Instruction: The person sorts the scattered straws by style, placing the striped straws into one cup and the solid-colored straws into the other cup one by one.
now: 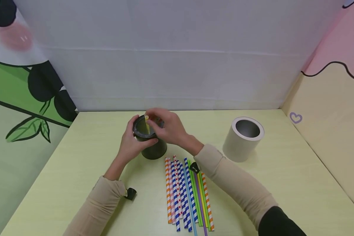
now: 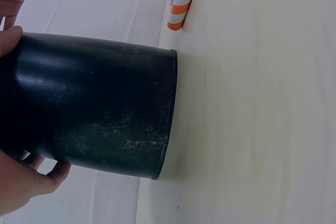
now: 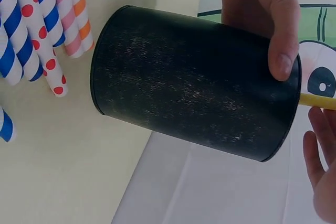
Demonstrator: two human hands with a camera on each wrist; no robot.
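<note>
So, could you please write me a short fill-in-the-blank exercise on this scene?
1. The hand gripping the outside of the black cylindrical container is the person's ____ one.
2. The straw sticking out of that container's mouth is ____.
3. In the head view, the white cylindrical container stands to the ____ of the black one.
4. In that view, the leftmost loose paper straw is striped white and ____.

Missing words: left; yellow; right; orange.

Eyes across all three of your views now, and there's no lettering, brand or number you can read! One sign does stand out for you: a purple heart outline (image 1: 296, 118), on the cream wall (image 1: 333, 127) at your right, just beside the table's edge (image 1: 308, 147).
</note>
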